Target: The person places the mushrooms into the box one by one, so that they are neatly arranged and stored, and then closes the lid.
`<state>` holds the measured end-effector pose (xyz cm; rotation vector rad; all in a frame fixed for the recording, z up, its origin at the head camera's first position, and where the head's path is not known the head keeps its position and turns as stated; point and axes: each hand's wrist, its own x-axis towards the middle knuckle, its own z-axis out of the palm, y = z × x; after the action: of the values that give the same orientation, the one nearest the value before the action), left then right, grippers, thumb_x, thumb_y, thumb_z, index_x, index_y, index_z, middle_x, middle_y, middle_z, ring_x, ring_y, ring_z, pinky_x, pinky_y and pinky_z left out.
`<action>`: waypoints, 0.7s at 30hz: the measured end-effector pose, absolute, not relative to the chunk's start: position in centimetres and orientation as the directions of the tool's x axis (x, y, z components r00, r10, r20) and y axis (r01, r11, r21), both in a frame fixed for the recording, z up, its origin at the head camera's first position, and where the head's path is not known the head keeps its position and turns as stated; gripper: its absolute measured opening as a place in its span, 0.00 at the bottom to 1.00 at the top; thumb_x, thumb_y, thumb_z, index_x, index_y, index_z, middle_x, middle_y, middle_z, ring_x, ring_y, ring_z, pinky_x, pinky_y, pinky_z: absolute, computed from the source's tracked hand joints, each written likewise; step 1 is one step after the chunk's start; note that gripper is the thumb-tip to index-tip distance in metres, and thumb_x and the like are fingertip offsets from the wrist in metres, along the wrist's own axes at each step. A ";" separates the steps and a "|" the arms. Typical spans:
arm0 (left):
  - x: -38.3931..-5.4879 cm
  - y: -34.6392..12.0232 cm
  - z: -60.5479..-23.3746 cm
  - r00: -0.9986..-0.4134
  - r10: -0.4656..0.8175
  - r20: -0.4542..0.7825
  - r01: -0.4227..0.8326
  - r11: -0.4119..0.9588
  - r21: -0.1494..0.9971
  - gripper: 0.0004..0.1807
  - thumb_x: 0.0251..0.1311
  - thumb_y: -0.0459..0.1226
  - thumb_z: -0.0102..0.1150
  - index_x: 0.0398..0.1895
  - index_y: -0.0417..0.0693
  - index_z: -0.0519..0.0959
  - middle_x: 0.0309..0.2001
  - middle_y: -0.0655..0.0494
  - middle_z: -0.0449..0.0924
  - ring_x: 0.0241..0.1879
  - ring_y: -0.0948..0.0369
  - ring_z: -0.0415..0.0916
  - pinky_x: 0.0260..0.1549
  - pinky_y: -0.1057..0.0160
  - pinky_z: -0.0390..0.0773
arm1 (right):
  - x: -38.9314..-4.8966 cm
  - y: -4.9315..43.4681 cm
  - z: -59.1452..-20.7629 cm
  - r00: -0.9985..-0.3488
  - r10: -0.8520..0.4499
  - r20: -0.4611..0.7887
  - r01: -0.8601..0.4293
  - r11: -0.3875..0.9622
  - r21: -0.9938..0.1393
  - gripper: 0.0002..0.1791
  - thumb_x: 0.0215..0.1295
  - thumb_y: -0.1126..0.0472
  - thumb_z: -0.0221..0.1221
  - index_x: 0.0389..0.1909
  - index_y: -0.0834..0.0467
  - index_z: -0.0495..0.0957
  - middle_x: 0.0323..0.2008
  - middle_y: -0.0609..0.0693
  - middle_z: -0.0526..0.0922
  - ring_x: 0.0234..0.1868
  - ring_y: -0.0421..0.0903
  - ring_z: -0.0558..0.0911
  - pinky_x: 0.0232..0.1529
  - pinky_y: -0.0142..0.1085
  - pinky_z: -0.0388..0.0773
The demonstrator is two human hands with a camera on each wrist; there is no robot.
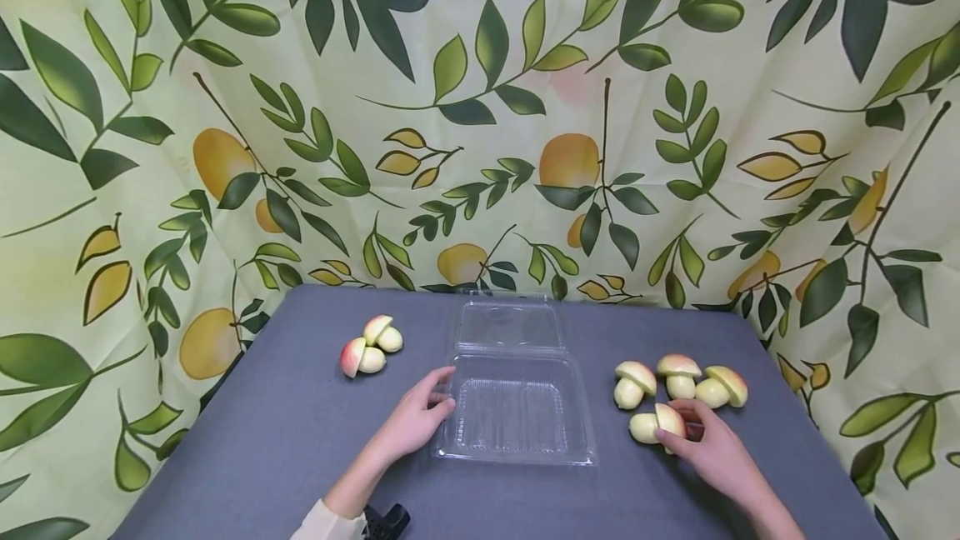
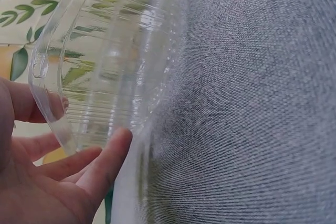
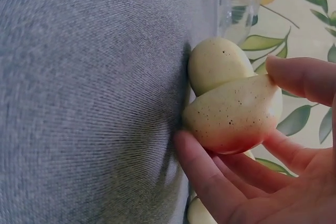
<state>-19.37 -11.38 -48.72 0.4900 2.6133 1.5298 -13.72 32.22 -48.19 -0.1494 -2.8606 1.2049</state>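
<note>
right hand (image 1: 708, 442) pinches mushroom (image 1: 649, 428); left hand (image 1: 411, 422) apparently touches clear box (image 1: 517, 419)

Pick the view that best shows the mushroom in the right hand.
The right wrist view: the mushroom fills its middle, showing dark specks and the cap's red flush, though fingertips cover parts. The head view shows it small, lying sideways, partly behind the right hand. The left wrist view gives no identifiable sight of it.
</note>
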 end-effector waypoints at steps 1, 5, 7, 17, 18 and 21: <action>-19.4 -11.4 -48.7 -0.947 0.307 0.096 0.234 0.451 0.862 0.27 0.69 0.32 0.57 0.70 0.39 0.69 0.64 0.34 0.72 0.55 0.43 0.80 0.50 0.46 0.81 | -13.7 32.2 -48.2 -0.995 0.102 -0.008 0.077 0.692 -0.718 0.35 0.61 0.51 0.72 0.61 0.67 0.72 0.54 0.67 0.80 0.48 0.55 0.82 0.36 0.32 0.79; -19.5 -11.3 -48.6 -0.948 0.304 0.092 0.226 0.444 0.867 0.26 0.68 0.31 0.57 0.69 0.39 0.69 0.63 0.35 0.73 0.54 0.44 0.80 0.49 0.49 0.82 | -13.6 32.3 -48.2 -0.995 0.099 -0.032 0.089 0.646 -0.758 0.34 0.62 0.53 0.71 0.62 0.68 0.71 0.55 0.68 0.78 0.49 0.56 0.81 0.36 0.32 0.82; -19.7 -11.4 -48.7 -0.947 0.307 0.091 0.226 0.439 0.870 0.26 0.68 0.31 0.57 0.69 0.39 0.69 0.63 0.35 0.73 0.54 0.44 0.80 0.48 0.50 0.82 | -13.6 32.2 -48.2 -0.994 0.099 -0.040 0.092 0.609 -0.788 0.34 0.63 0.55 0.71 0.62 0.68 0.71 0.56 0.68 0.77 0.49 0.54 0.81 0.36 0.33 0.83; -20.7 -11.5 -49.2 -0.948 0.312 0.069 0.197 0.400 0.895 0.26 0.69 0.30 0.56 0.69 0.38 0.68 0.63 0.33 0.71 0.56 0.42 0.79 0.42 0.60 0.85 | -13.3 31.2 -47.8 -0.996 0.075 -0.056 0.088 0.540 -0.837 0.31 0.66 0.57 0.68 0.64 0.67 0.72 0.58 0.66 0.76 0.52 0.52 0.80 0.37 0.34 0.85; -20.7 -11.5 -49.2 -0.948 0.310 0.070 0.196 0.394 0.898 0.26 0.68 0.30 0.56 0.69 0.38 0.68 0.63 0.32 0.71 0.55 0.43 0.79 0.40 0.61 0.85 | -13.3 31.1 -47.7 -0.996 0.072 -0.057 0.087 0.536 -0.840 0.31 0.66 0.57 0.68 0.64 0.66 0.72 0.58 0.65 0.76 0.52 0.52 0.80 0.37 0.35 0.85; -20.8 -11.4 -49.1 -0.949 0.307 0.071 0.188 0.373 0.908 0.25 0.68 0.29 0.56 0.69 0.37 0.69 0.62 0.31 0.71 0.54 0.44 0.80 0.38 0.60 0.85 | -13.2 30.8 -47.5 -0.997 0.067 -0.037 0.067 0.519 -0.852 0.30 0.65 0.58 0.68 0.64 0.66 0.73 0.57 0.64 0.78 0.50 0.45 0.80 0.37 0.35 0.85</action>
<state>-20.77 -11.39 -49.09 0.4545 2.5105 1.6377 -13.24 30.79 -47.48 -0.1207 -2.7378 1.5353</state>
